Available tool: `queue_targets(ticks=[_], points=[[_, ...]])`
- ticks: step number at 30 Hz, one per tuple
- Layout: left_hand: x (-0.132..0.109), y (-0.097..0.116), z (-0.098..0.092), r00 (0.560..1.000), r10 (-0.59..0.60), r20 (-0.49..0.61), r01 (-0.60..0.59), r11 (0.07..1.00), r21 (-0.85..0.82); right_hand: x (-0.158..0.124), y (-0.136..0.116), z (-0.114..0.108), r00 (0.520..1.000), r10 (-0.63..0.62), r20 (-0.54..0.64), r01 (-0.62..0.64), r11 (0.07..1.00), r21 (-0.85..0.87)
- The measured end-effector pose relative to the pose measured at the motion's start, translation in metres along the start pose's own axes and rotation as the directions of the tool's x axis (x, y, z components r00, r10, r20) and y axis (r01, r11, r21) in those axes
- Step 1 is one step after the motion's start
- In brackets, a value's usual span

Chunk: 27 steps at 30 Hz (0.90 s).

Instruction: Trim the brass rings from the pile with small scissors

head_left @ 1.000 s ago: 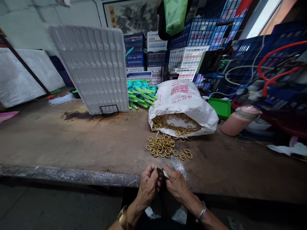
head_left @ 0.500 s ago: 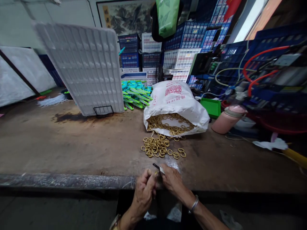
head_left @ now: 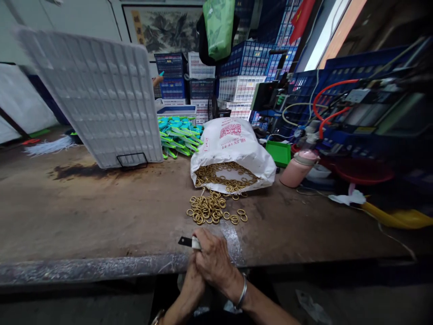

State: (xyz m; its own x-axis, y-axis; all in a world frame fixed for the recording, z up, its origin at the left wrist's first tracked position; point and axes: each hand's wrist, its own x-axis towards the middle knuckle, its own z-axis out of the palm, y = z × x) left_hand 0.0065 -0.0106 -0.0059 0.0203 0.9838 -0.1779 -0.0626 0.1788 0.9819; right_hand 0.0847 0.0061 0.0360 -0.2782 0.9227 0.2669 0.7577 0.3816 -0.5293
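My right hand point(head_left: 214, 257) is closed around a black blade point(head_left: 184, 241) with a white wrapped grip point(head_left: 195, 243). The blade's flat end, with a small hole, points left over the table. Partly behind and below the right hand, my left hand point(head_left: 193, 274) is closed against it at the table's front edge. Its fingertips are mostly covered, and what they pinch is hidden. Beyond both hands lies a loose pile of brass-coloured rings point(head_left: 207, 208). Behind the pile, a white woven sack point(head_left: 233, 142) lies with its mouth towards me, and more rings show inside.
A large white ribbed panel point(head_left: 101, 99) stands on a black wire stand point(head_left: 132, 160) at left. Green and turquoise plastic pieces point(head_left: 179, 135) are heaped beside the sack. To the right are a green tray point(head_left: 278, 153) and a pink bottle point(head_left: 297, 169). Stacked crates point(head_left: 241, 88) stand behind.
My right hand has moved left across my left hand, covering its fingers, and the blade now points left. The whole view has swung slightly to the right.
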Motion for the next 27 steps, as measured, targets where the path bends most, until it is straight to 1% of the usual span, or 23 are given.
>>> queue_targets(ticks=[3, 4, 5, 6, 7, 9, 11, 14, 16, 17, 19, 20, 22, 25, 27], points=[[-0.008, 0.006, 0.007, 0.995, 0.059, 0.085, -0.058, 0.998, -0.024, 0.007, 0.009, -0.001, 0.999, 0.047, -0.001, -0.047, 0.997, -0.058], [-0.010, 0.008, 0.009, 0.991, 0.078, 0.107, -0.075, 0.997, -0.032, 0.008, 0.014, -0.002, 0.998, 0.058, -0.017, -0.059, 0.995, -0.075], [-0.012, 0.008, 0.011, 0.990, 0.068, 0.123, -0.065, 0.997, -0.031, 0.008, 0.022, -0.002, 0.997, 0.060, -0.040, -0.063, 0.994, -0.091], [-0.014, 0.007, 0.013, 0.991, 0.025, 0.135, -0.022, 1.000, -0.019, 0.008, 0.030, -0.003, 0.996, 0.054, -0.064, -0.060, 0.993, -0.104], [-0.014, 0.006, 0.015, 0.988, -0.045, 0.145, 0.046, 0.999, -0.002, 0.008, 0.040, -0.005, 0.994, 0.049, -0.096, -0.061, 0.991, -0.119], [-0.014, 0.000, 0.016, 0.965, -0.194, 0.175, 0.194, 0.981, 0.018, 0.008, 0.064, -0.010, 0.987, 0.070, -0.146, -0.092, 0.983, -0.156], [-0.013, -0.006, 0.015, 0.940, -0.268, 0.210, 0.280, 0.960, -0.028, 0.010, 0.092, -0.020, 0.966, 0.149, -0.210, -0.190, 0.963, -0.192], [-0.013, -0.012, 0.011, 0.924, -0.284, 0.256, 0.335, 0.925, -0.181, 0.017, 0.136, -0.037, 0.913, 0.291, -0.285, -0.366, 0.894, -0.260], [-0.014, -0.012, 0.009, 0.919, -0.277, 0.279, 0.353, 0.895, -0.272, 0.023, 0.158, -0.046, 0.870, 0.409, -0.276, -0.481, 0.829, -0.285], [-0.014, -0.011, 0.009, 0.916, -0.272, 0.296, 0.362, 0.879, -0.312, 0.026, 0.165, -0.048, 0.847, 0.470, -0.248, -0.528, 0.797, -0.293], [-0.015, -0.008, 0.008, 0.906, -0.257, 0.336, 0.381, 0.841, -0.383, 0.031, 0.173, -0.050, 0.822, 0.541, -0.177, -0.568, 0.761, -0.314], [-0.015, -0.006, 0.008, 0.899, -0.247, 0.362, 0.393, 0.821, -0.414, 0.032, 0.174, -0.049, 0.822, 0.551, -0.142, -0.565, 0.757, -0.328], [-0.015, -0.003, 0.008, 0.887, -0.218, 0.407, 0.407, 0.786, -0.466, 0.034, 0.172, -0.046, 0.837, 0.538, -0.097, -0.534, 0.765, -0.359], [-0.013, -0.002, 0.008, 0.866, -0.192, 0.462, 0.437, 0.740, -0.511, 0.035, 0.166, -0.043, 0.856, 0.510, -0.082, -0.498, 0.772, -0.396], [-0.012, -0.003, 0.007, 0.851, -0.199, 0.485, 0.468, 0.705, -0.532, 0.035, 0.165, -0.043, 0.862, 0.502, -0.072, -0.484, 0.775, -0.406]])
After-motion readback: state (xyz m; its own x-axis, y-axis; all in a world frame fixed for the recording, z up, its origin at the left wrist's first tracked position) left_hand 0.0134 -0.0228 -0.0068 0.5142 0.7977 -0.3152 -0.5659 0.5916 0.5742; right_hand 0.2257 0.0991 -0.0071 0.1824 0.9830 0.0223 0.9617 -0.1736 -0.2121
